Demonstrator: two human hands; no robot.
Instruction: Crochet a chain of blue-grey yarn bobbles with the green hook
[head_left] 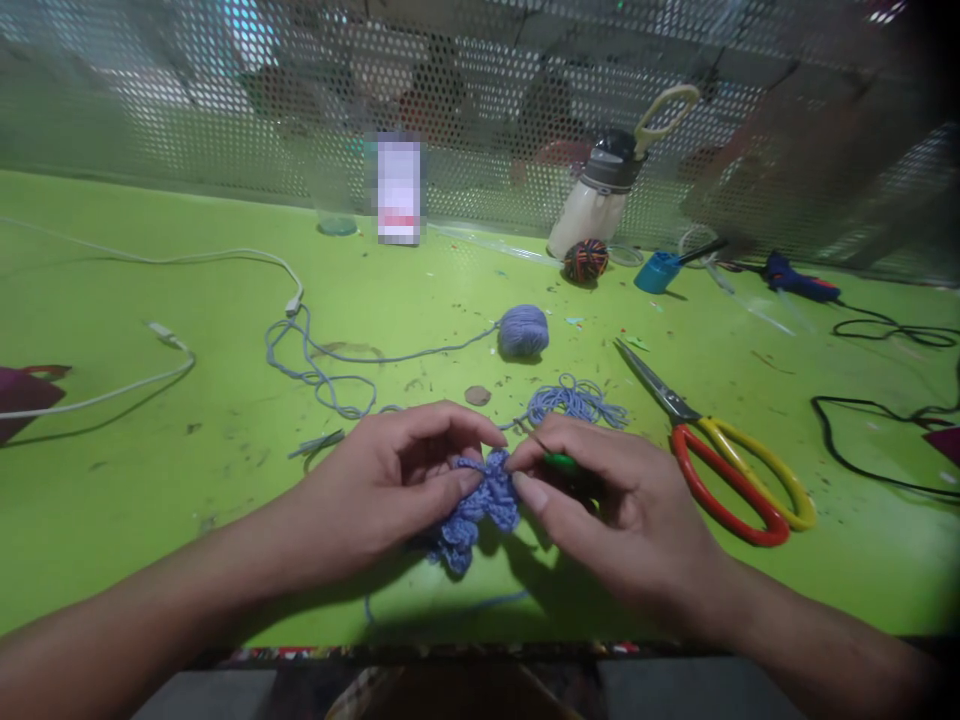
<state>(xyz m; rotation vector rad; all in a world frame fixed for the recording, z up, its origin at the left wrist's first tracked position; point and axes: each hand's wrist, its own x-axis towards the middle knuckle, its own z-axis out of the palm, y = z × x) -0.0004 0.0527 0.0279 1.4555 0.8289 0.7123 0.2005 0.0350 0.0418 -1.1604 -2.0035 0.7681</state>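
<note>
A small ruffled piece of blue crochet work (480,510) lies between my two hands near the front edge of the green table (225,420). My left hand (390,485) pinches its left side with thumb and fingers closed. My right hand (607,510) is closed on a crochet hook with a green handle (559,461), its tip at the top of the piece. Blue yarn runs from the work to a loose tangle (574,400) and on to a small blue yarn ball (523,331) farther back.
Scissors with red and yellow handles (720,455) lie right of my right hand. Behind them are a bottle (600,195), a multicoloured yarn ball (586,260), a blue cup (656,272) and a glue gun (799,280). White cables (150,320) lie left, black cable (862,440) right, mesh screen behind.
</note>
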